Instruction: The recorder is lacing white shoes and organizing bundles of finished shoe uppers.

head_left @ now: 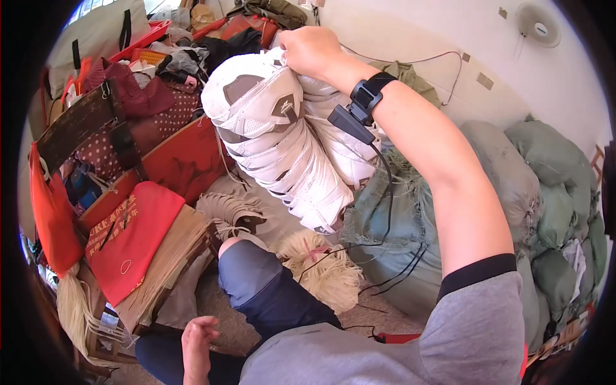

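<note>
My right hand (311, 48) is raised and closed at the top of a thick bundle of white shoe uppers (276, 138). The uppers are nested in two rows, with grey patches and loose laces showing. They hang tilted in the air over the floor, and my fingers hide the exact grip point. Low in the view, my left hand (199, 340) is beside my leg, its fingers loosely curled and apart, with nothing visible in them. Beneath the bundle lie a cream hank of cords (321, 269) and a smaller stack of beige shoe uppers (231, 212).
A red cloth (138, 240) covers a wooden seat at left, near a red bag (54, 212). Stuffed green sacks (555, 167) are piled at right. A black cable (390, 205) trails from a device on my right wrist. A fan (539, 27) hangs on the wall.
</note>
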Available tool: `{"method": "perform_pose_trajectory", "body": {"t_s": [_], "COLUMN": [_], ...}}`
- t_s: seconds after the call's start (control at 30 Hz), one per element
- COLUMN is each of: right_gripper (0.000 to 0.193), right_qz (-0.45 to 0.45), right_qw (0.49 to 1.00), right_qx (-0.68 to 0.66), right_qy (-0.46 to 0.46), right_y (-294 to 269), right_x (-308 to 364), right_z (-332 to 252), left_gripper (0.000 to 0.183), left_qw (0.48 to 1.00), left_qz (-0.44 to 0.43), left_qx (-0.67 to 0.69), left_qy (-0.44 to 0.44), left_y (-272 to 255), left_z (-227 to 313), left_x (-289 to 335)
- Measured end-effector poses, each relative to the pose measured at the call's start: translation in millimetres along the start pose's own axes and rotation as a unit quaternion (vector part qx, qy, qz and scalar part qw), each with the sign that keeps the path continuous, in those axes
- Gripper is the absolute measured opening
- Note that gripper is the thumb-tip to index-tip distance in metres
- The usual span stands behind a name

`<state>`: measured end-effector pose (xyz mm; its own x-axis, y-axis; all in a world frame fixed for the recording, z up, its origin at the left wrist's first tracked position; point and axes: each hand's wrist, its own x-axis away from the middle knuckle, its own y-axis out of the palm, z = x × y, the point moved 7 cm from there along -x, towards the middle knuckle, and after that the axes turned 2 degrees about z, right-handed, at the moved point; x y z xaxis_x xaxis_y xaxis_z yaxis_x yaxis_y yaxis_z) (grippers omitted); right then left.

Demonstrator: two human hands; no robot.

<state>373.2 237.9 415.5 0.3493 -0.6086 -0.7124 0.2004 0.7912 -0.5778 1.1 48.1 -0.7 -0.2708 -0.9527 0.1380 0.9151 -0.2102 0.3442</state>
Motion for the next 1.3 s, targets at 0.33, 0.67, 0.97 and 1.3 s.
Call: {"method": "perform_pose_trajectory", "body": {"t_s": [0.33, 0.67, 0.97, 1.3], "right_gripper": [0.012, 0.012, 0.010, 0.032], "right_qz": [-0.210, -0.275, -0.196, -0.402], "right_qw": [0.976, 0.942, 0.946, 0.809], "right_qx": [-0.060, -0.180, -0.253, -0.424], "right_qy": [0.026, 0.064, 0.050, 0.071], "right_y": [33, 36, 5, 4], "right_x": [95, 191, 178, 185], "right_z": [-30, -61, -73, -120], "left_gripper": [0.035, 0.040, 0.041, 0.029], "left_qw": [0.957, 0.844, 0.758, 0.770], "left_qz": [-0.184, -0.175, -0.116, -0.180], "left_qx": [-0.165, -0.318, -0.365, -0.424], "left_qy": [0.149, 0.394, 0.528, 0.442], "left_y": [104, 179, 251, 268], "left_z": [68, 113, 154, 125], "left_x": [-54, -83, -76, -121]}}
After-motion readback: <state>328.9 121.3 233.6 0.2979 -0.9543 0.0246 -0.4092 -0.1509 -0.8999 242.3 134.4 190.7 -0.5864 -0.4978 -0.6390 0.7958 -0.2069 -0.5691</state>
